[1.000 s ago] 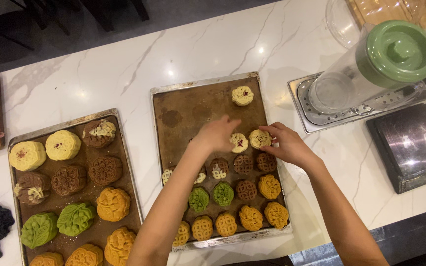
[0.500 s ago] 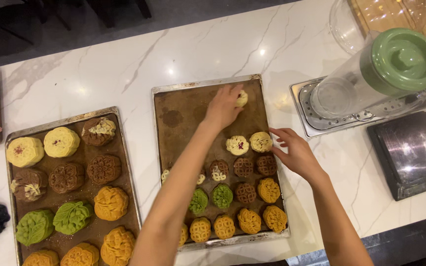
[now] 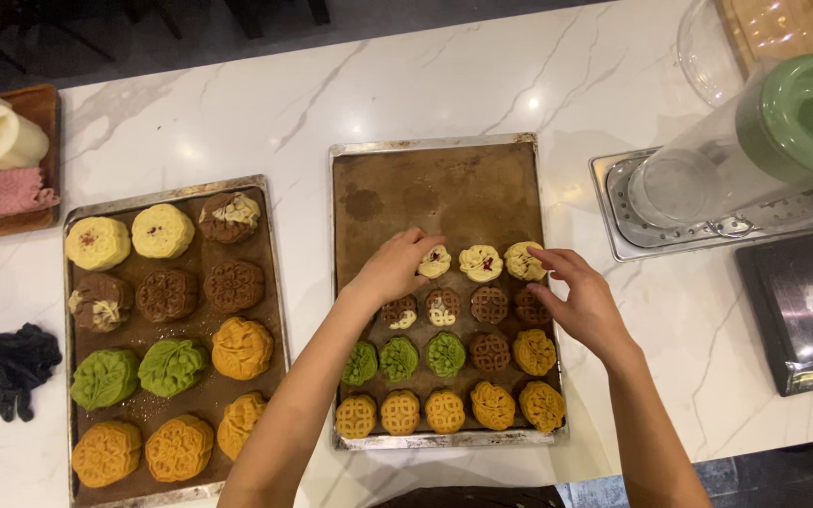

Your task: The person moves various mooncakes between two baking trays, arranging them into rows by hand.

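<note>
left hand point(image 3: 395, 266) pinches a pale cake point(image 3: 435, 261) on the middle tray point(image 3: 444, 183). right hand point(image 3: 583, 299), released, fingertips touch another pale cake point(image 3: 522, 261).

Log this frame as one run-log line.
left hand: on pale cake | right hand: beside end pale cake | tray: far half bare | second tray: larger cakes

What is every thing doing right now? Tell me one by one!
Left hand: touching a pale yellow cake on the middle tray.
Right hand: open, fingertips by another pale cake.
Middle tray: far half bare, near half filled in rows.
Left tray: full of bigger cakes.
Clear jug: on its side, green lid on.
Black cloth: crumpled on the counter.
</note>
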